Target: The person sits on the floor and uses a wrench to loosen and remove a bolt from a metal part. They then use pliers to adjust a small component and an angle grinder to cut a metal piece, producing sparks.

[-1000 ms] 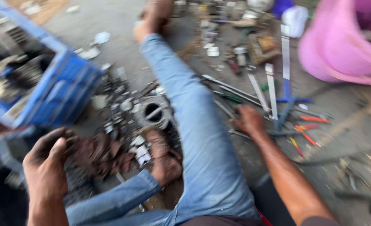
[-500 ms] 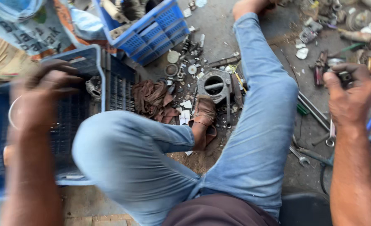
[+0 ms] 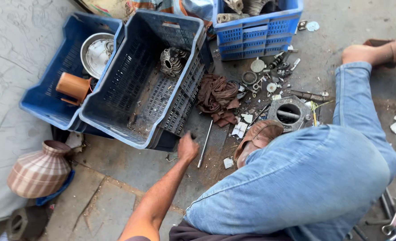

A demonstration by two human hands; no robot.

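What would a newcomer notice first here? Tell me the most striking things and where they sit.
The big dark blue crate at centre left stands out, tilted over another blue crate, with a finned metal part lying inside it. The left hand reaches toward its near corner, beside a thin metal rod on the floor. A crumpled brown rag and scattered small parts lie right of it, above the blue-jeaned knee.

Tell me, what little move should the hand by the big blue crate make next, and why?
Probably close the left hand on the near corner of the tilted blue crate and steady it. The hand is right at that corner, and the crate leans on another blue crate with a finned metal part loose inside. The right hand is out of view.
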